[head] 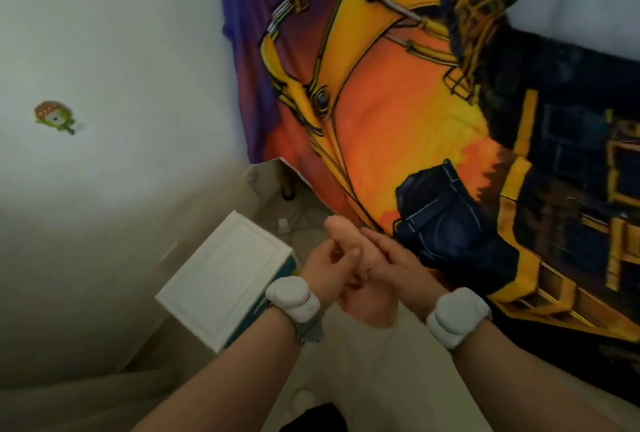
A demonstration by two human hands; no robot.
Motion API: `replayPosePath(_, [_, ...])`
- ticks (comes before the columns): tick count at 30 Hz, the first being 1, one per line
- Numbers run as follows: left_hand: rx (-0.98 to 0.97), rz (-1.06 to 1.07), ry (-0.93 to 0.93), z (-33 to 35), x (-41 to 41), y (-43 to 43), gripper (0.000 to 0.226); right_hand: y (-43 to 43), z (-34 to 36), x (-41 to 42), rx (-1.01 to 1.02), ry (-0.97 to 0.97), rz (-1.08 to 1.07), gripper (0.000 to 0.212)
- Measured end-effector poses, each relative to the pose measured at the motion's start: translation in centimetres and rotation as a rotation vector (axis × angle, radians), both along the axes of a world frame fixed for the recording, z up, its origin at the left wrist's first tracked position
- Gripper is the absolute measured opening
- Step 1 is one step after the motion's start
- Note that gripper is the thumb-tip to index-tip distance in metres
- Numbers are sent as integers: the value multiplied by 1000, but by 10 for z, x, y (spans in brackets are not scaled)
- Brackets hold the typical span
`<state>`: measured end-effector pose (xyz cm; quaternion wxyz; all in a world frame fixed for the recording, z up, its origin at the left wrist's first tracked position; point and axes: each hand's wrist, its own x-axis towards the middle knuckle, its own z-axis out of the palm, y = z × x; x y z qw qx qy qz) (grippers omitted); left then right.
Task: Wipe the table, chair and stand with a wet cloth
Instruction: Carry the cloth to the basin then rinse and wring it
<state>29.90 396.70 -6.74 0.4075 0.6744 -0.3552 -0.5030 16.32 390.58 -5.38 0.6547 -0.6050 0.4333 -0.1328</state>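
My two hands meet in the middle of the view, above the floor. My left hand (323, 267) curls its fingers round the fingers of my right hand (398, 268), whose fingers lie straight. Each wrist carries a white band. No cloth shows in either hand. A small white stand (225, 275) with a teal side sits just left of my left hand, below it and against the wall. No table or chair is in view.
A bed fills the right side under an orange and yellow excavator blanket (398, 119), with folded dark jeans (446, 223) on it near my right hand. A white wall with a small sticker (53, 116) is on the left. Pale floor (363, 369) runs between.
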Motion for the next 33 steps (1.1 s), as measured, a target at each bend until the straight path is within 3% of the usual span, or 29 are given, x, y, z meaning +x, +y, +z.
replayPosePath(3, [-109,-105,96,23,-66,-15,25,3,23,-80,24,-63,-260,50])
replayPosePath(5, [-161,-157,122,25,-92,-21,36,3,24,-110,-26,-7,-347,47])
replayPosePath(10, [-148,-374,147,48,-241,-21,18,37,38,-266,9,85,-592,24])
replayPosePath(12, [-140,-448,113,58,-299,-17,10,60,48,-326,-74,114,-650,16])
replayPosePath(17, [-171,-768,-19,85,-486,8,6,144,77,-520,-176,220,-1049,17])
replayPosePath(26, [-261,-880,-131,97,-603,-1,7,170,86,-643,-231,234,-1298,10])
replayPosePath(30, [-384,-966,-221,95,-660,-38,8,154,86,-688,-250,353,-1299,37])
replayPosePath(33, [-441,-1009,-253,89,-708,-76,19,133,93,-726,-284,475,-1374,18])
